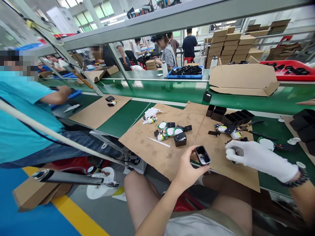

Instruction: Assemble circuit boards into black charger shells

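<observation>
My bare left hand (188,168) grips a small black open-topped plastic housing (202,155) just above the near edge of the cardboard mat (152,144). My right hand (256,157), in a white glove, is curled shut around a dark object I cannot make out, just right of the housing. Small circuit boards and black parts (172,131) lie further out on the mat.
A row of black housings (230,116) and pliers (256,129) sit beyond my right hand. A person in a turquoise shirt (22,111) sits at my left. The green conveyor belt (172,90) carries a cardboard box (243,80); a blue tray (185,71) lies behind.
</observation>
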Demonstrator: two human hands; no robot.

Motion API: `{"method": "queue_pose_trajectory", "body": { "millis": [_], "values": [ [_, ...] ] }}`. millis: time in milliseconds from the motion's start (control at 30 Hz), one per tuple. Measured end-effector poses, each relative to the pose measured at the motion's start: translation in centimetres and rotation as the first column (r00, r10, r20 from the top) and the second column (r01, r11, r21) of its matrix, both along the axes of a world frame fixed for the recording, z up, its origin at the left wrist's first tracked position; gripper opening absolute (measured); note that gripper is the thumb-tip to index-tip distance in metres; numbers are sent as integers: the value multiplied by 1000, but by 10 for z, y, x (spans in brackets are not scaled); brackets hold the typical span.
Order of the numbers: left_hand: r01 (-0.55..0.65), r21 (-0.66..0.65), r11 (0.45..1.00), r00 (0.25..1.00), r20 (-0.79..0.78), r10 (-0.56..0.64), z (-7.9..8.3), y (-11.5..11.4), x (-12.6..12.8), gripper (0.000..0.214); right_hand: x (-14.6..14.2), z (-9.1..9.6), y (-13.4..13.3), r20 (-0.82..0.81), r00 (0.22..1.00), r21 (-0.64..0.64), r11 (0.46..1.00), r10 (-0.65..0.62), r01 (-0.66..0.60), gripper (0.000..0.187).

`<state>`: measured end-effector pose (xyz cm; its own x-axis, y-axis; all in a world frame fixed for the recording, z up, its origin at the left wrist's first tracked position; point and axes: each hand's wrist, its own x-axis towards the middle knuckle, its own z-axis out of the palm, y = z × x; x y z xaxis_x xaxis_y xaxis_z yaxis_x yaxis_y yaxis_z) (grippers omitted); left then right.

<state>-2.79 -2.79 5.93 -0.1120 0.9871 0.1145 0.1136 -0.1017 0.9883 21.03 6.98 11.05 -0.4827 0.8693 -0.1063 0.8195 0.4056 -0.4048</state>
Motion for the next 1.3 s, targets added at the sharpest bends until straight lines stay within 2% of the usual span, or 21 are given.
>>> {"method": "queue_pose_trajectory", "body": {
  "millis": [67,133,333,433,533,600,633,667,733,833,933,1133,1300],
  "values": [
    [-19,-11,1000,999,39,19,4,-3,-7,64,1,5,0,-345,938,-175,984,-41,-22,32],
    [-28,-15,999,998,64,29,9,-5,-12,62,-2,9,-5,-562,819,-242,970,-119,-25,40],
    [-19,18,1000,992,124,17,31,-13,-17,56,-29,20,-36,-807,546,-248,968,-226,34,36],
    [2,44,999,990,143,-8,43,-19,-17,55,-46,27,-53,-897,422,-72,985,-133,157,37],
    [28,80,996,989,140,-39,53,-25,-16,54,-62,26,-68,-903,428,186,942,52,278,40],
    [46,103,994,992,109,-57,58,-27,-16,54,-68,23,-75,-870,460,313,919,176,241,37],
    [54,115,992,994,85,-64,59,-28,-16,53,-70,21,-78,-851,473,343,923,228,172,35],
    [58,128,990,996,62,-67,60,-29,-16,53,-70,20,-79,-837,479,345,935,265,86,33],
    [60,145,988,998,19,-63,63,-30,-17,54,-70,21,-80,-821,503,264,961,269,-82,28],
    [58,173,983,998,-35,-53,66,-32,-19,55,-69,27,-79,-794,568,118,972,216,-204,22],
    [66,205,977,996,-72,-53,70,-31,-20,56,-69,29,-77,-790,568,116,966,231,-231,21],
    [103,264,959,994,-62,-90,68,-27,-21,61,-67,20,-74,-837,403,306,927,370,-215,37],
    [121,264,957,992,-48,-113,65,-24,-21,61,-63,16,-73,-838,463,204,953,288,-223,38]
  ]
}}
